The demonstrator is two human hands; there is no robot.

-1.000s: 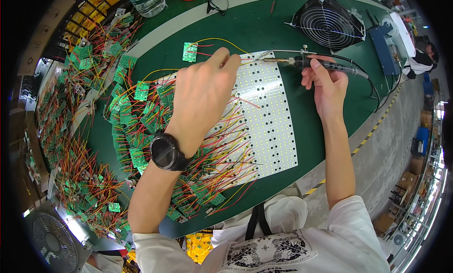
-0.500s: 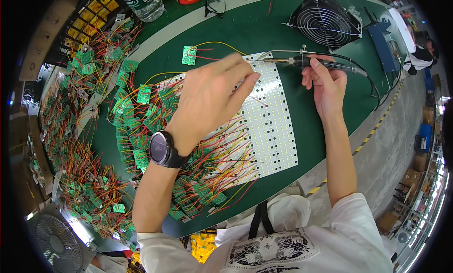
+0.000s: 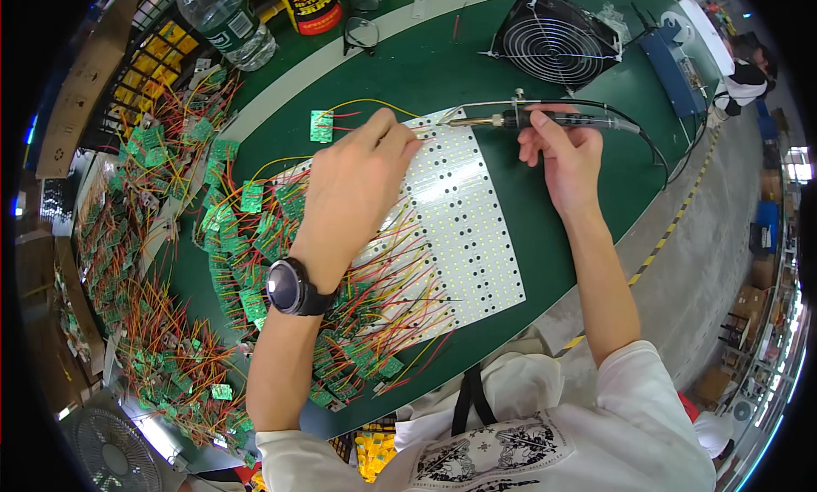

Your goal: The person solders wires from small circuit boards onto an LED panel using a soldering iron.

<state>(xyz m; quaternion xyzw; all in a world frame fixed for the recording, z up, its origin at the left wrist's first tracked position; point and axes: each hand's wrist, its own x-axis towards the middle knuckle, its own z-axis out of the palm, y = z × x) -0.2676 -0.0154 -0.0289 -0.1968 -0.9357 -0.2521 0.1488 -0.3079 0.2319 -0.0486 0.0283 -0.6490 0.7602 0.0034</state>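
My left hand (image 3: 356, 184), a dark watch on its wrist, is over the upper left of a white LED panel (image 3: 472, 228). Its fingertips are pinched on a red wire (image 3: 342, 128) that runs from a small green circuit board (image 3: 321, 126); the grip is partly hidden by the hand's back. In my right hand (image 3: 568, 162) is a soldering iron (image 3: 515, 118) with a thin metal feed tube (image 3: 485, 107) along it. The iron's tip points left, at the panel's top edge close to the left fingertips. Rows of red and yellow wires (image 3: 408, 279) lie across the panel's left part.
Wired green boards (image 3: 225, 228) crowd the panel's left side, with a larger heap (image 3: 170, 356) farther left. A black fan (image 3: 557, 41), a blue box (image 3: 681, 71), glasses (image 3: 361, 34), a water bottle (image 3: 228, 24) and a black-and-red container (image 3: 313, 5) stand at the back.
The view has shifted slightly. My left thumb and fingers have drawn together near the panel's top edge, the loose red wire end by the thumb no longer shows, and the iron stays beside them.
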